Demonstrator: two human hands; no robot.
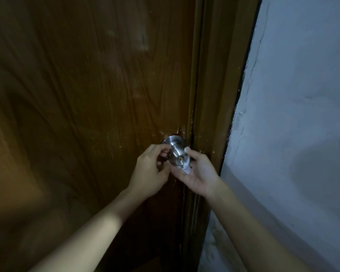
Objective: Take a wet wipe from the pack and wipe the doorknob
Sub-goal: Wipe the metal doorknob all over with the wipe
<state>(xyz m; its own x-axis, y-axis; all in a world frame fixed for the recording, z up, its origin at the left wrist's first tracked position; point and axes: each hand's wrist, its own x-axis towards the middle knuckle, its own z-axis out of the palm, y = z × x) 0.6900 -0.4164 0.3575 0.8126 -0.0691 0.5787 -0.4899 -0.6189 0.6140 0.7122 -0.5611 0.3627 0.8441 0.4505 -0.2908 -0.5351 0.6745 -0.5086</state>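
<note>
Fingers (186,174) of the right hand (199,173) curl up under the knob (178,155), pinching one white wipe (186,167) against its lower right side; thumb tip sits on the knob's right edge. Left hand (148,170) comes in from the left, its fingers (163,147) narrowly curled, tips touching the knob's left side and neck; they hold nothing separate, just rest on the metal.

Counts: two hands, two bare forearms, one knob, one wipe. No containers show.

Knob is round, brushed silver, with a small brass keyhole in the centre of its face. Behind it sits a round silver plate (169,139) flat against the door (86,95). Knob is mounted at the door's right edge, just beside the frame (214,95).

Wipe is crumpled, mostly hidden between the right palm and the knob; only a small bunched white part shows below and to the right of the knob, touching it.

Door is brown wood-grain, shut against the brown frame. Small scratches and chips mark the wood around the plate. Right of the frame is a pale grey-blue wall (302,95), rough, with a crack line running down near the frame. Lighting is dim.
</note>
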